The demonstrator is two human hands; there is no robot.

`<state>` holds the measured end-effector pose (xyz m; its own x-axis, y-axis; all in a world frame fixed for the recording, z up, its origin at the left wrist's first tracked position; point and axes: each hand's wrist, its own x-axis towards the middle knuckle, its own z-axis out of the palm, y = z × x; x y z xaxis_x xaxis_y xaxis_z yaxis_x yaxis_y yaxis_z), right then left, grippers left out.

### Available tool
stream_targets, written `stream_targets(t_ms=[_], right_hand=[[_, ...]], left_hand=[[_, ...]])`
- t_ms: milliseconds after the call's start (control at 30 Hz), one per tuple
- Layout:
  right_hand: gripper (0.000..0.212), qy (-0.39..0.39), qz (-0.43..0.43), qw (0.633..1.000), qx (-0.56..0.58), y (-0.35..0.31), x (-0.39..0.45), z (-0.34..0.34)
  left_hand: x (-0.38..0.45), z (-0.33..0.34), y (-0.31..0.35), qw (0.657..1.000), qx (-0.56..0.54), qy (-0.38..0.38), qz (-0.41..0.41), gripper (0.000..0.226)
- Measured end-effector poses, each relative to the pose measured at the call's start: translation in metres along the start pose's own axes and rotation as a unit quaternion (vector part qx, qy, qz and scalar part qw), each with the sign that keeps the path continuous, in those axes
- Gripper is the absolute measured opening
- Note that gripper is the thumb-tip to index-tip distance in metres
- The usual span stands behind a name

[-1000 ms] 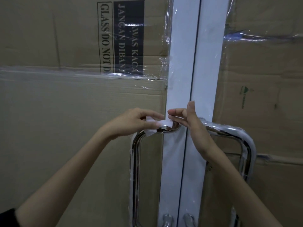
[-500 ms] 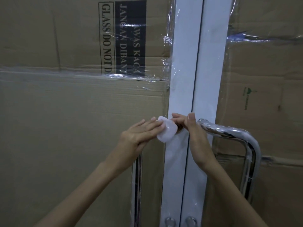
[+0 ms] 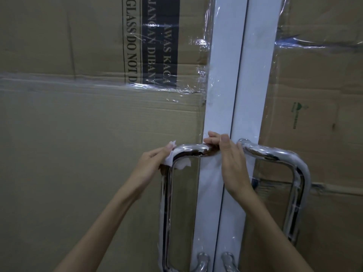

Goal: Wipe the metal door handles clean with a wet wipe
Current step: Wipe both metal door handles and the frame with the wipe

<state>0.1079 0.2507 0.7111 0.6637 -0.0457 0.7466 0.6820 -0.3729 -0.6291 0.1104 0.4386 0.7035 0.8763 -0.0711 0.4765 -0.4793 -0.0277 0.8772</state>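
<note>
White wipe (image 3: 170,156) now pinched at left handle's (image 3: 167,193) corner; right hand (image 3: 229,154) still grips it.

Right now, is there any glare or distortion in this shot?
Head view: dim, even light; bright glare streaks on the plastic wrap and on the left handle and right handle; wide-angle bending tilts the door frame; the wipe in the left hand looks slightly soft.

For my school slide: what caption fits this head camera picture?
Left hand rubs a wet wipe on the left door handle's corner while the right hand grips its top bar.
</note>
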Motion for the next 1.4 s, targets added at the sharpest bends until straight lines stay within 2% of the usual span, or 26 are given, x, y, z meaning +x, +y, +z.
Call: stream_targets(t_ms=[100,167,200,267,333,400,533,633,733,800,933,1033,1100,1167,1233,1300,1400], right_hand=[[0.071,0.008,-0.010,1.000,-0.009,0.001,0.000,0.003],[0.066,0.016,-0.013,1.000,-0.014,0.001,-0.001,0.006],[0.063,0.019,-0.013,1.000,-0.015,0.002,-0.001,0.007],[0.061,0.021,-0.012,1.000,-0.012,0.002,-0.003,0.006],[0.058,0.020,-0.011,1.000,-0.008,0.001,-0.003,0.005],[0.056,0.023,-0.013,1.000,-0.008,0.000,-0.002,0.007],[0.056,0.029,-0.011,0.999,-0.016,-0.001,-0.002,0.012],[0.059,0.028,-0.013,0.999,-0.012,-0.001,-0.003,0.010],[0.068,0.024,-0.009,1.000,-0.005,0.001,-0.004,0.006],[0.069,0.032,-0.009,0.999,-0.001,0.002,-0.004,0.006],[0.062,0.050,-0.020,0.998,-0.039,-0.001,-0.004,0.015],[0.065,0.070,-0.052,0.993,-0.081,0.000,-0.007,0.024],[0.065,0.070,-0.058,0.992,-0.084,0.002,-0.009,0.025],[0.065,0.070,-0.061,0.992,-0.081,0.002,-0.010,0.024],[0.066,0.071,-0.062,0.992,-0.088,0.001,-0.009,0.024],[0.067,0.076,-0.061,0.991,-0.097,-0.001,-0.009,0.025],[0.066,0.086,-0.056,0.989,-0.105,-0.002,-0.010,0.028]], left_hand=[[0.005,0.014,0.011,0.987,0.074,0.030,0.142,0.018],[0.002,0.022,0.000,0.965,0.100,0.049,0.237,0.023],[-0.002,0.025,-0.008,0.960,0.093,0.065,0.257,0.027],[-0.011,0.024,-0.023,0.962,0.049,0.107,0.246,0.033],[-0.011,0.020,-0.024,0.972,-0.002,0.140,0.190,0.030],[-0.002,0.016,-0.017,0.975,0.026,0.143,0.166,0.020],[0.007,0.028,0.004,0.952,0.159,0.073,0.253,0.019],[0.004,0.026,-0.001,0.939,0.165,0.095,0.288,0.020],[-0.007,0.011,-0.019,0.961,0.061,0.170,0.211,0.015],[-0.011,0.008,-0.028,0.966,0.029,0.191,0.171,0.016],[-0.009,0.013,-0.022,0.957,0.094,0.149,0.232,0.015],[-0.010,0.012,-0.026,0.945,0.117,0.102,0.289,0.031],[-0.018,0.008,-0.039,0.955,0.071,0.102,0.271,0.033],[-0.028,0.007,-0.049,0.966,-0.001,0.136,0.220,0.026],[-0.028,0.010,-0.048,0.968,-0.012,0.161,0.193,0.021],[-0.017,0.012,-0.031,0.976,0.005,0.129,0.173,0.015],[0.013,0.010,0.001,0.998,0.025,0.017,0.058,0.047]])
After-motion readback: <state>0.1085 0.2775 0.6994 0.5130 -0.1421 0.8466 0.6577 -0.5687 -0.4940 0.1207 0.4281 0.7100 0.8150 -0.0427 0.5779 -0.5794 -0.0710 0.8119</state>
